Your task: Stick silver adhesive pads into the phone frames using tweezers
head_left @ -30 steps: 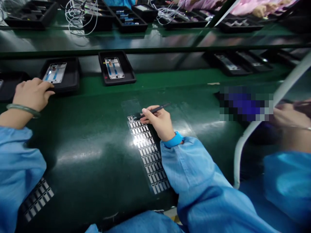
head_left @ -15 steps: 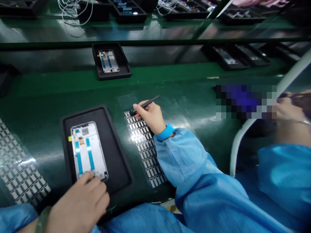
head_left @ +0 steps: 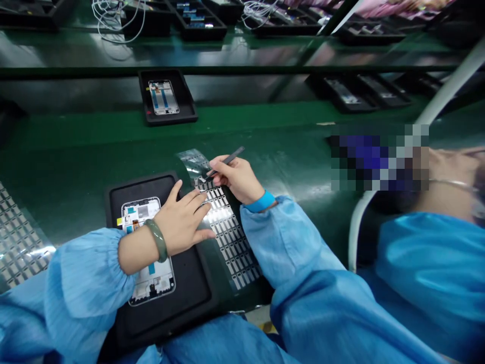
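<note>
Glossy dark-green worktop (head_left: 83, 187), head view. Transparent plastic sheet of small white tabs (head_left: 237, 247) lies just right of black rectangular tray (head_left: 195, 288) holding white phone frame with blue strips (head_left: 155, 283). For neat work, better keep sheet flat, tweezer tips low, pull gentle. Right hand (head_left: 240, 179) pinches slim black tweezers (head_left: 235, 154) — tips at sheet's far rows. Left hand (head_left: 184, 222) open, fingers spread over tray — fingertips at sheet's edge, contact hard to tell.

Matt tray (head_left: 188, 275), glossy plastic sheet (head_left: 230, 235)
</note>
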